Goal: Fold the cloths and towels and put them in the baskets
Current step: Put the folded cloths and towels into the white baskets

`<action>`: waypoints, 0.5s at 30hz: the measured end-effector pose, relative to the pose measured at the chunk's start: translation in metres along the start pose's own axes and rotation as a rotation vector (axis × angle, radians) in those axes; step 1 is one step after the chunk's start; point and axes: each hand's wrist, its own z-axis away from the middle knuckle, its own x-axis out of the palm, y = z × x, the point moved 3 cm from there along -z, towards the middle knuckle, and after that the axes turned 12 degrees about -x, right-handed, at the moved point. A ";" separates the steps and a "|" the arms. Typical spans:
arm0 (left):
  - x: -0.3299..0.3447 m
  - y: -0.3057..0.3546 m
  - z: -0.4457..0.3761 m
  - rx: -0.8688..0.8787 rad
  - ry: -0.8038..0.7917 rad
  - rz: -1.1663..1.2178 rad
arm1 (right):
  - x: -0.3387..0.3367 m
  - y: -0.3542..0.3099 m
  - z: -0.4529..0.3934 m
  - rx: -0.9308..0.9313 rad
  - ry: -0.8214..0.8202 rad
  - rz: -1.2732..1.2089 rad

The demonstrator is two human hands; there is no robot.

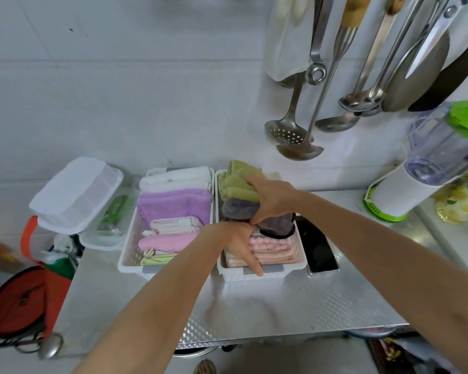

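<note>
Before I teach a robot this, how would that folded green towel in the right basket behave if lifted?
The green towel would probably be floppy: its plush folds already bulge over the right basket at the back. It likely unfolds unless gripped across its layers. It looks light and not slippery.

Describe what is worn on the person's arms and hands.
Nothing shows on either: the left hand and right hand are bare, with no gloves, rings, watch or bracelets visible. Both forearms are uncovered right to the frame edge; no sleeves appear.
</note>
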 end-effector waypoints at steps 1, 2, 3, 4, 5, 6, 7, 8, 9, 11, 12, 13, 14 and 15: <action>-0.002 0.001 0.007 0.014 0.004 -0.024 | -0.002 0.002 0.001 0.027 -0.034 -0.019; -0.008 0.001 0.017 0.046 0.007 -0.033 | -0.003 0.004 -0.001 0.044 -0.053 -0.009; -0.017 -0.004 0.026 0.082 -0.013 -0.006 | -0.003 0.003 -0.002 0.050 -0.056 0.012; -0.029 -0.009 0.036 0.138 -0.038 0.105 | -0.002 0.003 -0.003 0.050 -0.051 0.031; -0.045 -0.017 0.046 0.182 -0.036 0.291 | -0.001 0.002 -0.003 0.039 -0.046 0.046; -0.064 -0.027 0.054 0.213 0.030 0.514 | 0.001 0.001 -0.002 0.026 -0.044 0.052; -0.082 -0.038 0.056 0.207 0.177 0.731 | 0.001 0.002 -0.001 0.016 -0.045 0.049; -0.099 -0.049 0.052 0.168 0.361 0.837 | 0.001 0.002 0.000 0.005 -0.048 0.046; -0.111 -0.058 0.043 0.114 0.542 0.785 | 0.002 0.002 0.001 -0.010 -0.048 0.050; -0.119 -0.054 0.019 0.066 0.627 0.496 | 0.005 0.003 0.001 -0.034 -0.044 0.057; -0.118 -0.048 0.006 0.068 0.562 0.364 | 0.007 0.004 0.000 -0.037 -0.044 0.053; -0.115 -0.043 -0.007 0.084 0.477 0.272 | 0.010 0.006 -0.001 -0.032 -0.048 0.047; -0.112 -0.037 -0.015 0.104 0.409 0.212 | 0.011 0.006 -0.002 -0.023 -0.055 0.039; -0.107 -0.031 -0.022 0.128 0.349 0.194 | 0.012 0.007 -0.002 -0.015 -0.066 0.031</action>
